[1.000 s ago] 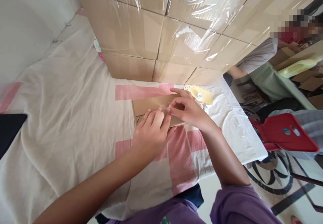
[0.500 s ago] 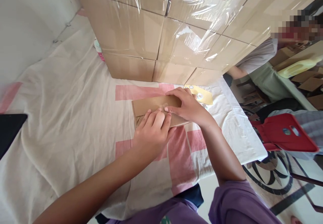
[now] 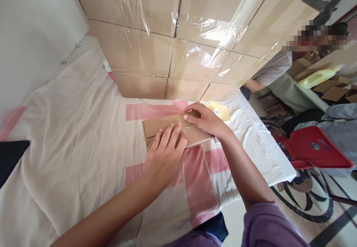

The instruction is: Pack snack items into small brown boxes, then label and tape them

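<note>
A flat brown cardboard box (image 3: 199,135) lies on the cloth-covered table below the stacked cartons. My left hand (image 3: 167,148) rests on its top near the front edge, fingers stretched out and slightly spread. Its thumb is mostly hidden by the near side. Around the box's far right part curves my right hand (image 3: 205,119), with the thumb on top and the other fingers toward the far edge; the fingertips there are partly hidden. A yellow piece (image 3: 223,112) with a round white spot lies just behind my right hand.
Cartons wrapped in clear film (image 3: 150,54) rise behind the box. A dark flat object (image 3: 12,158) sits at the left edge. To the right are a red plastic chair (image 3: 318,146), another person's sleeve (image 3: 276,68) and a yellow bottle (image 3: 319,77) by open boxes.
My left fingers have moved from bunched near my right thumb to lying flatter and spread on the box. My right hand stays at the far edge. The view has tilted slightly upward.
</note>
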`<state>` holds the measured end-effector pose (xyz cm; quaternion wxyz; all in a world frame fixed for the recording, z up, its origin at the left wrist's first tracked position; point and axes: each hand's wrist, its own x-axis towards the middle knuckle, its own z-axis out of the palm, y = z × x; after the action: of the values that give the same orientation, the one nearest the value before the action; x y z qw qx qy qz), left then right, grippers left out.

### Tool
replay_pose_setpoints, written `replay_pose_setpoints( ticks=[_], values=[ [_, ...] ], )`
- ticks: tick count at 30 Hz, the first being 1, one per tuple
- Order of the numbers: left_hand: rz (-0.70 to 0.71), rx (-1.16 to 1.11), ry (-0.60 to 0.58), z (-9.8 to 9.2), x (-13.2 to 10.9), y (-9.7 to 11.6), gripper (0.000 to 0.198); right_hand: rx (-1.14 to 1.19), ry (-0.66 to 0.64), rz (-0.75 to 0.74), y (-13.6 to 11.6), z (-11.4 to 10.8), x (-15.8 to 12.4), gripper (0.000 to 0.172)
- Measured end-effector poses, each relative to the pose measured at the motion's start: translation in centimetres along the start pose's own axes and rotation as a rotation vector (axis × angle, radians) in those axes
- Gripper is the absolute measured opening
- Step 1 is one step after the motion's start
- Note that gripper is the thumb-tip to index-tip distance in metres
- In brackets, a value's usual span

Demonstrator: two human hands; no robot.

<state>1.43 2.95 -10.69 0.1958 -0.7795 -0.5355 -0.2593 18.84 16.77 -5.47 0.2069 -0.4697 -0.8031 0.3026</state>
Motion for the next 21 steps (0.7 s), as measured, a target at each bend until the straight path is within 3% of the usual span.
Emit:
replay_pose_setpoints(
  ticks=[2, 5, 8, 11, 15, 21],
  values=[
    [0.007, -0.005, 0.02, 0.1, 0.0, -0.1, 0.032, 0.009, 0.072, 0.09, 2.8, -2.1, 0.8, 0.026],
    [0.029, 0.0, 0.048, 0.2, 0.0, -0.2, 0.03, -0.212, 0.224, 0.408, 8.1, -5.4, 2.7, 0.028],
    [0.044, 0.015, 0.052, 0.3, 0.1, -0.3, 0.031, -0.309, 0.254, 0.546, 12.9, -7.1, 5.0, 0.019],
    [0.051, 0.027, 0.055, 0.3, 0.1, -0.3, 0.031, -0.368, 0.223, 0.617, 16.3, -6.7, 7.3, 0.009],
    [0.056, 0.029, 0.066, 0.4, 0.3, -0.4, 0.031, -0.424, 0.175, 0.669, 19.2, -5.1, 9.4, 0.019],
    [0.063, 0.047, 0.059, 0.4, 0.3, -0.4, 0.031, -0.411, 0.131, 0.586, 21.6, -4.2, 9.3, 0.029]
  ],
)
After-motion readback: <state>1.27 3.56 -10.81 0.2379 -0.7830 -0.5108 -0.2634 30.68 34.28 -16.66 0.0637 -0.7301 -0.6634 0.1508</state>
